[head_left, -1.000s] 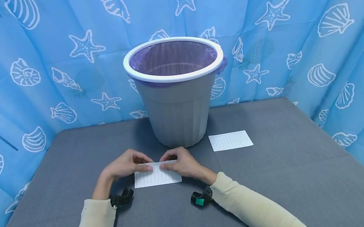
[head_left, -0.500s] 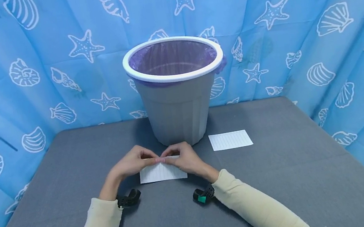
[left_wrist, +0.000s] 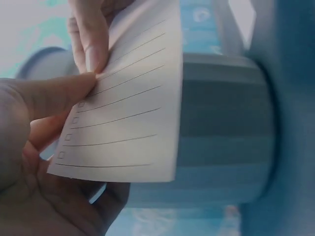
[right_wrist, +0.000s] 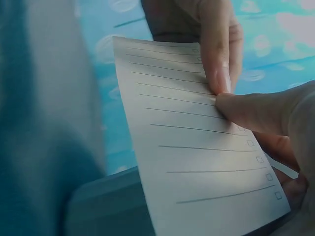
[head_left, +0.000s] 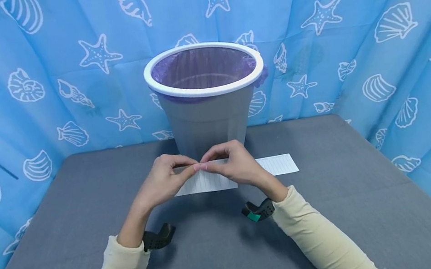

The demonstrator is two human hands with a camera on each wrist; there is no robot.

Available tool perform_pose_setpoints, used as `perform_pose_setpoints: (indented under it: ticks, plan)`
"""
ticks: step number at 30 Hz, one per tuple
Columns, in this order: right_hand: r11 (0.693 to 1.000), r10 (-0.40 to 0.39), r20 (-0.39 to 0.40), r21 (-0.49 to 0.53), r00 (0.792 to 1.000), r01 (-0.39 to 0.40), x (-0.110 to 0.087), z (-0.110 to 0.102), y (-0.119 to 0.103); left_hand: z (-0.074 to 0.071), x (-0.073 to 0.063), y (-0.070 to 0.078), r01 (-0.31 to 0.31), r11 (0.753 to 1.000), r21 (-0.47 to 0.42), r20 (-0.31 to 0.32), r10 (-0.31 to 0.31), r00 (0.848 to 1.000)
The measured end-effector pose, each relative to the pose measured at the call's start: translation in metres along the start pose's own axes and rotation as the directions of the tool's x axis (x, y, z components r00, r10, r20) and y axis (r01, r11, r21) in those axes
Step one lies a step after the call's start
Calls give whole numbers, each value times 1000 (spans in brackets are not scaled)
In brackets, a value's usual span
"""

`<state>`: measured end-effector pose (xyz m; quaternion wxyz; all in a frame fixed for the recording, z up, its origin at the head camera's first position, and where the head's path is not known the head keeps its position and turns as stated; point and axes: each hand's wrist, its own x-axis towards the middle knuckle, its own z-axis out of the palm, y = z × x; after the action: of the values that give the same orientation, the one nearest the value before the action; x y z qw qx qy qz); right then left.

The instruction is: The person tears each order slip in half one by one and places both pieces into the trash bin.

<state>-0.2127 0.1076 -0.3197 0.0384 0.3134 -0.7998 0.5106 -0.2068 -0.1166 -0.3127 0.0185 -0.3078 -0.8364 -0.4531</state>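
Observation:
A lined white sheet of paper (head_left: 205,182) with small checkboxes along one edge is held up in front of the bin. My left hand (head_left: 165,178) pinches its top edge between thumb and fingers, left of the middle. Right beside it, my right hand (head_left: 238,163) pinches the same edge, the two thumb tips meeting. In the left wrist view the paper (left_wrist: 123,118) hangs from the thumbs, its far side hidden. The right wrist view shows the paper (right_wrist: 192,142) in one piece, lines running across it.
A grey bin (head_left: 209,117) with a white rim and purple liner stands at the back of the grey table (head_left: 216,254). A second lined sheet (head_left: 279,165) lies right of it, partly behind my right hand. A blue shell-patterned curtain (head_left: 111,98) surrounds the table.
Both hands have lifted the paper off the table and moved it forward and to the right, towards the bin. Their thumbs have come together at the middle of the top edge.

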Motion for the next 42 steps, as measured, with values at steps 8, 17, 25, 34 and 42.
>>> perform_pose_setpoints:
  ticks: [8,17,25,34,42]
  plan:
    - [994,-78,-67,76,995,83,4,-22,-27,-8,5,33,-87,996,-30,-167,81,983]
    - [987,-112,-175,94,978,130,6,-34,-30,-2,24,47,-130,987,-94,-235,105,966]
    - [985,-166,-145,27,975,172,6,-46,-33,5,28,50,-96,975,-199,-238,47,970]
    - [978,-203,-135,23,970,208,6,-45,-32,5,25,48,-2,940,-340,-224,-78,972]
    - [963,-234,-192,93,953,255,4,-47,-33,7,25,42,10,929,-369,-330,-141,933]
